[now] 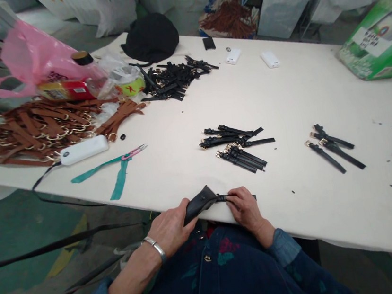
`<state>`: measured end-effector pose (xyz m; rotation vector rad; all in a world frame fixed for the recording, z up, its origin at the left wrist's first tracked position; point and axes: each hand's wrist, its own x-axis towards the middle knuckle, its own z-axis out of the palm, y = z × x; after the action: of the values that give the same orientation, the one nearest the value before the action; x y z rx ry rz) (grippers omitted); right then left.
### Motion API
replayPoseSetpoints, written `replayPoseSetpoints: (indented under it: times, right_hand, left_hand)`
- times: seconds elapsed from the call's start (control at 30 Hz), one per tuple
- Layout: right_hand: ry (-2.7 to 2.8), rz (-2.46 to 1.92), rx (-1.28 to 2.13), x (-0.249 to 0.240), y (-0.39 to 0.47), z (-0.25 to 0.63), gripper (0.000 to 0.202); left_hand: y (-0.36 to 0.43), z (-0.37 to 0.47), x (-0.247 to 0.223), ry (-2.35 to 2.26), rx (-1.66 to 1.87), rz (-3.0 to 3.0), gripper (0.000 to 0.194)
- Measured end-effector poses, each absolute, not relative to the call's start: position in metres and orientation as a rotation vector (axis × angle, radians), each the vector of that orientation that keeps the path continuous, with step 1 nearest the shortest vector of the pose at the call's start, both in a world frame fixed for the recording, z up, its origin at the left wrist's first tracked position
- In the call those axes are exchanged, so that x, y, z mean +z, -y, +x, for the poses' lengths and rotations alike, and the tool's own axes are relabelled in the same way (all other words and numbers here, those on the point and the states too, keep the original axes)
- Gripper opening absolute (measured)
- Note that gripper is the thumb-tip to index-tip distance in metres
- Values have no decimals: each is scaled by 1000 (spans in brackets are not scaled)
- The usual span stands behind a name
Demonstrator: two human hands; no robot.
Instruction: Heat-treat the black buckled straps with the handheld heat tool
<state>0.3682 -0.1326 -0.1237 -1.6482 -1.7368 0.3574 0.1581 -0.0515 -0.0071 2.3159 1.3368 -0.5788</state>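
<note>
My left hand [172, 225] is wrapped round a flat black leather-like piece [200, 203] at the table's front edge. Just right of it, my right hand [243, 208] pinches a short black strap [222, 197], whose other end shows past the fingers. The strap's left end meets the black piece; whether they are joined I cannot tell. Beyond my hands lies a group of black buckled straps [243, 158]. Farther right rests a smaller group of similar straps [335, 146].
Teal-wrapped snips [133, 153], a white device [84, 150] with a cable and brown straps [37, 133] lie left. Behind are a pink bag [37, 57], black straps [176, 78] and a black cap [152, 38]. A green package [379, 43] stands back right.
</note>
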Motion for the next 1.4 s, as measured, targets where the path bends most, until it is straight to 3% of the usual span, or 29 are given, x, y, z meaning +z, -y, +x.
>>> replayPoseSetpoints:
  times: [0.3,0.67,0.97,1.2,1.4]
  right_hand:
    - [1601,-1649,489,-129,132,373,13]
    - [1428,-1711,510,-129,131,370,42]
    - [1423,-1705,505,-127,131,370,34]
    - [1407,-1716,505,-132,131,370,45]
    - [1409,-1712,487,-132,131,371,44]
  left_hand:
    - [68,170,-22,-1215,-524,2449,32]
    - [55,216,-17,-1263,-560,2445,33]
    - [65,194,-14,-1235,-652,2416,35]
    - [58,213,-20,-1260,-581,2430,32]
    - [63,198,-11,-1245,-686,2386,33]
